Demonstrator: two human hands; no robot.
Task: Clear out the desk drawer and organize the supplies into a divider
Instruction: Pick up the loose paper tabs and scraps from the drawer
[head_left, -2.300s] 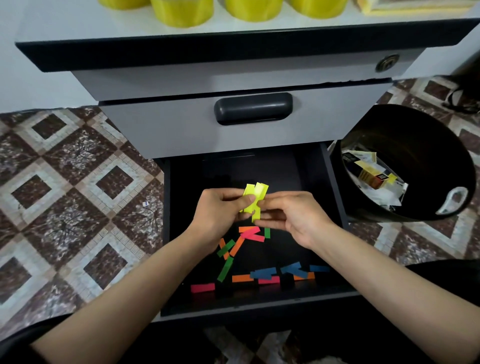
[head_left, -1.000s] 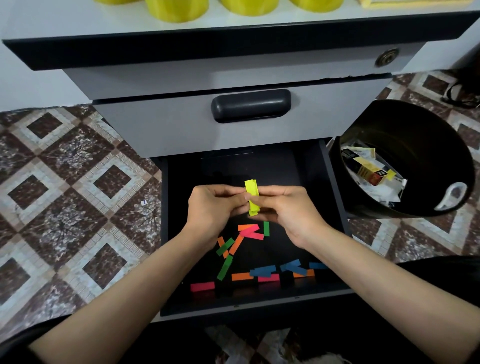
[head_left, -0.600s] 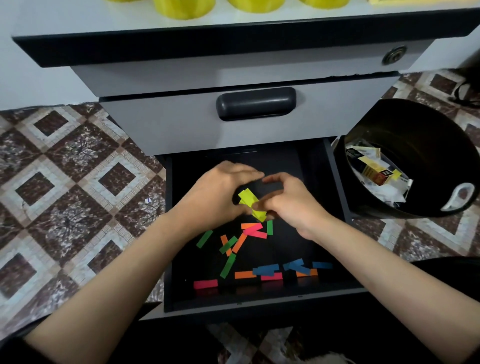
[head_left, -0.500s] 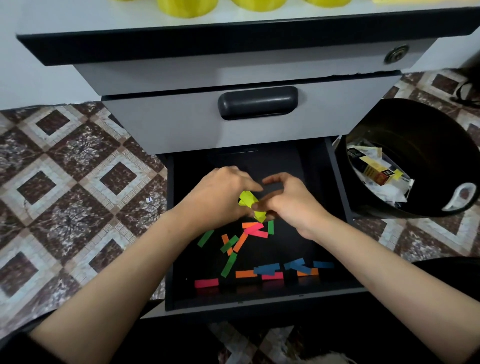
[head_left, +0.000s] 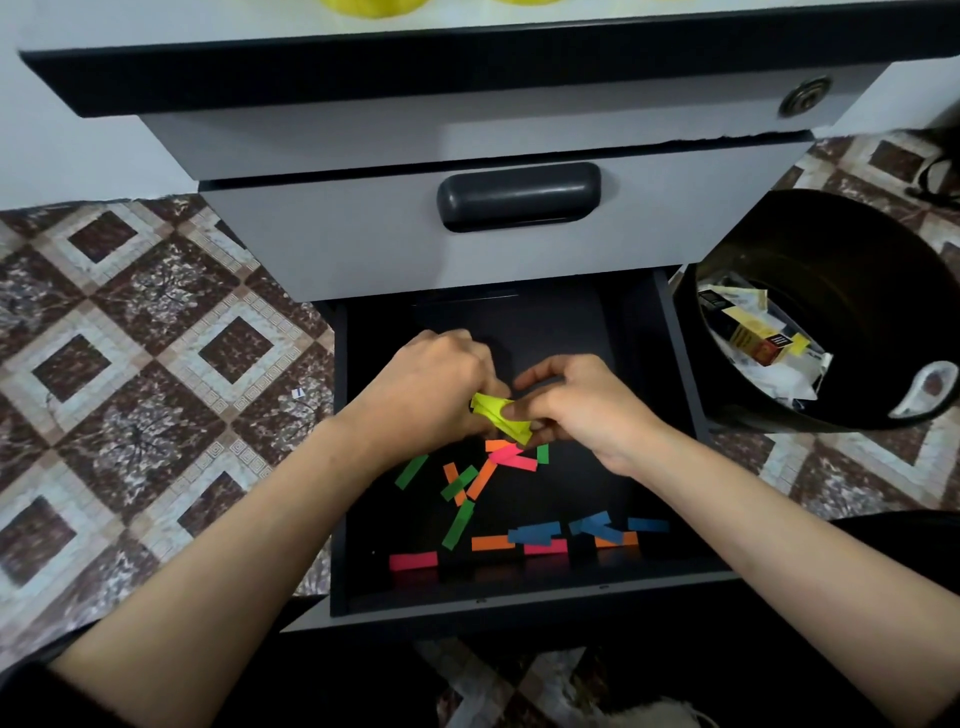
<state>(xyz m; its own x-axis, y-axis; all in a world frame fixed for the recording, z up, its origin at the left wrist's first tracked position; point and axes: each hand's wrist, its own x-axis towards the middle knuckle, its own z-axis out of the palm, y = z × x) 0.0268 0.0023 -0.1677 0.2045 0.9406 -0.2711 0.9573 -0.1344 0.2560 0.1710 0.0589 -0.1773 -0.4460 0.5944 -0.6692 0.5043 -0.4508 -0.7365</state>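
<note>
The lowest desk drawer (head_left: 680, 395) stands pulled out, black inside. Both hands meet over its middle around a small bundle of yellow paper strips (head_left: 500, 417). My left hand (head_left: 434, 392) grips the bundle from the left with curled fingers. My right hand (head_left: 576, 402) pinches its right end between thumb and fingers. Below the hands, several loose strips lie scattered on the drawer floor: green strips (head_left: 459, 522), orange strips (head_left: 482, 479), pink strips (head_left: 413, 561) and blue strips (head_left: 597, 526).
The closed drawer above has a dark handle (head_left: 518, 196). A black waste bin (head_left: 831, 270) with paper scraps and a small box stands right of the drawer. Yellow containers (head_left: 371, 4) sit on the desk top. Patterned floor tiles (head_left: 145, 374) lie to the left.
The hands have lowered the yellow strips from an upright hold toward the drawer floor. My left hand has turned palm down over the bundle, which now looks bunched.
</note>
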